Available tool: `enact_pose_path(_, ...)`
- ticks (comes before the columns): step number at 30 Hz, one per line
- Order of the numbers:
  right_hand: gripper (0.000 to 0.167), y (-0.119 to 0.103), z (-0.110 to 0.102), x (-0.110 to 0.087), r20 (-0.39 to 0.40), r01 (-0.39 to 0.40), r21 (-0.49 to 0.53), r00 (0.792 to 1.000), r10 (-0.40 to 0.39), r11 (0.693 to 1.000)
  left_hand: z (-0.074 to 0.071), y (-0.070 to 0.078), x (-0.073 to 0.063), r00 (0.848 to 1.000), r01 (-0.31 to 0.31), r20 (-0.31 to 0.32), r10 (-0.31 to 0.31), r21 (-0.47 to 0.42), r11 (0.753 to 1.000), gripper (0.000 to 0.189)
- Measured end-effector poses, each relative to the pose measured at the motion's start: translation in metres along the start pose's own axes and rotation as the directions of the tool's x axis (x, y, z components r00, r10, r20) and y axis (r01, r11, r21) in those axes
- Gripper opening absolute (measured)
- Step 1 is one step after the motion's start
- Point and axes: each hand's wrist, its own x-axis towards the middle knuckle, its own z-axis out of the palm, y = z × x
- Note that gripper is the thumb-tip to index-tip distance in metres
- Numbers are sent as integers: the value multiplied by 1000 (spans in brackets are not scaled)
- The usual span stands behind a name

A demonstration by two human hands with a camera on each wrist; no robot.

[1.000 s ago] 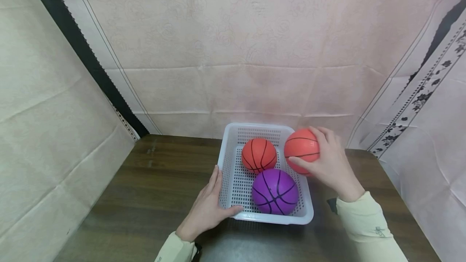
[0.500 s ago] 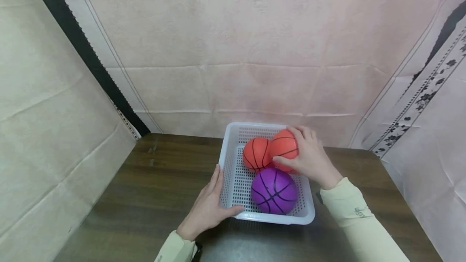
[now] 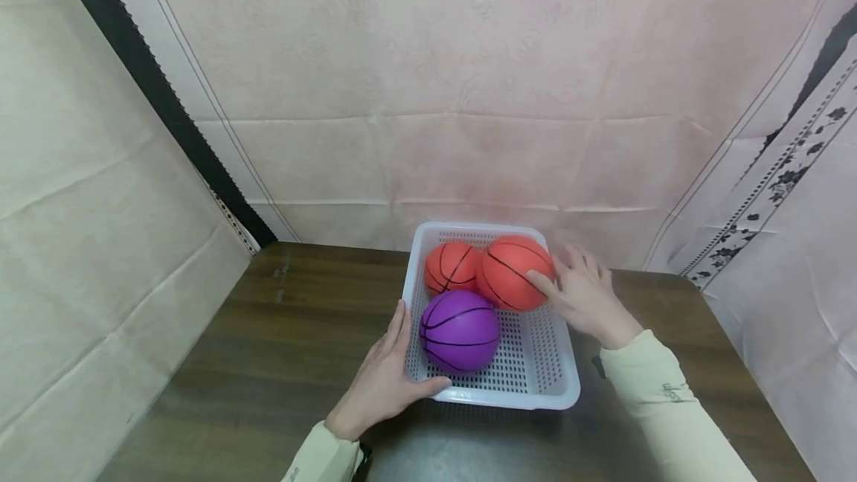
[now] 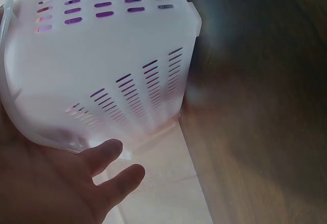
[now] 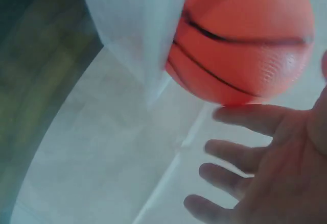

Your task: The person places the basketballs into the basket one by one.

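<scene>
A white perforated plastic basket holds three toy basketballs. The purple basketball sits at its near left, with one orange basketball behind it at the far left. Another orange basketball lies at the far right, against both. My left hand rests at the basket's near left corner, fingers straight along the side and thumb over the front rim. Beside the far right orange ball is my right hand, its fingers spread. In the right wrist view, the index fingertip is right at the ball's surface.
The basket stands on a dark wooden table, close to its back edge. A pale cloth hangs behind the table, and further cloth sheets flank both sides.
My right hand brought the orange basketball left into the basket, then let go and drew back right. The purple ball and the other orange ball shifted left. My left hand stayed put.
</scene>
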Motion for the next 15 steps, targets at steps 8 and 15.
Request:
enact_pose_path(8,84,7,-5,-13,-101,4,67,995,2,998,0,-2,1,1000,5,-9,-5,5,1000,124)
enact_pose_path(15,78,9,-6,-23,-138,20,90,990,-7,996,3,-4,2,1000,1,-11,-1,14,1000,124)
